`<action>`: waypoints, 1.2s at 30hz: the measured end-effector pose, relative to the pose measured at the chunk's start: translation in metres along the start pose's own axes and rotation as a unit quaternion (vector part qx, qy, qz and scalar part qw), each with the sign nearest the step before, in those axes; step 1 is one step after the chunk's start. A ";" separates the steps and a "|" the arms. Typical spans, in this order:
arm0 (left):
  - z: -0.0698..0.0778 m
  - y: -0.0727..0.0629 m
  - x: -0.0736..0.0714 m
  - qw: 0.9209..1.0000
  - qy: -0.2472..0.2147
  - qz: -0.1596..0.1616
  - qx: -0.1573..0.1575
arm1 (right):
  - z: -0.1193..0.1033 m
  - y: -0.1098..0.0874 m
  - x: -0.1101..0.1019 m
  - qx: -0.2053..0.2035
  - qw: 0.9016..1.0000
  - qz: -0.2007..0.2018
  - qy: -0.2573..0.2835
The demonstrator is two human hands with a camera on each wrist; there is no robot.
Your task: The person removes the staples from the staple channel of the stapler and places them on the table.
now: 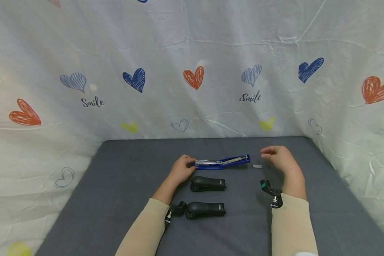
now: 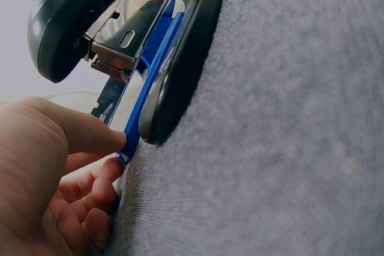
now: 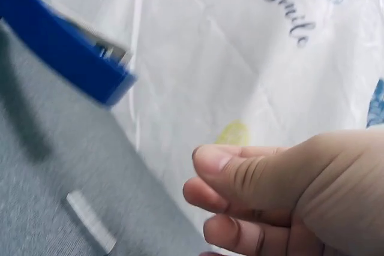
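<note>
The left grip (image 1: 183, 169) pinches the blue stapler (image 1: 222, 164), lower centre, by its left end; the loosely curled right grip (image 1: 282, 160) stands apart.

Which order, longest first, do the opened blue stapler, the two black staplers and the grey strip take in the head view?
1. Blue stapler
2. Upper black stapler and lower black stapler, unranked: the lower looks slightly longer, perhaps only from nearness to the camera
3. Grey strip
</note>
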State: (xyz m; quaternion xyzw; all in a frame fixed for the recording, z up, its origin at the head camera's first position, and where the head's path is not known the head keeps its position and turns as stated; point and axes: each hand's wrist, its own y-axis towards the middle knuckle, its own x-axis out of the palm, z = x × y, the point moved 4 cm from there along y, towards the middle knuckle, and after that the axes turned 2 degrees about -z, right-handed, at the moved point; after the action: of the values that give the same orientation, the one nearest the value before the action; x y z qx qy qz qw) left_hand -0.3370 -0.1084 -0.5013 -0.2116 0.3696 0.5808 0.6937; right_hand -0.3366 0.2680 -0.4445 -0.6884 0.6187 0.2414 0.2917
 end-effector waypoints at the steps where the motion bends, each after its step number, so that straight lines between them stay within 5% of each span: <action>1: 0.000 0.000 0.000 1.000 0.000 0.000 -0.001 | -0.003 0.000 -0.001 -0.004 1.000 0.002 0.003; 16: 0.001 0.000 0.000 1.000 0.001 -0.006 -0.006 | -0.066 -0.015 -0.002 -0.092 0.995 0.041 -0.005; 36: 0.001 -0.001 -0.001 1.000 0.007 -0.001 -0.010 | -0.117 -0.002 0.062 -0.189 0.981 0.001 0.038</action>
State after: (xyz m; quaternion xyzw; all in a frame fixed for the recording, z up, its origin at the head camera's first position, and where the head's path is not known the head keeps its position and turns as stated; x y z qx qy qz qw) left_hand -0.3359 -0.1080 -0.5001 -0.2231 0.3683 0.5824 0.6895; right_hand -0.3306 0.1424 -0.4039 -0.7394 0.5730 0.3278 0.1326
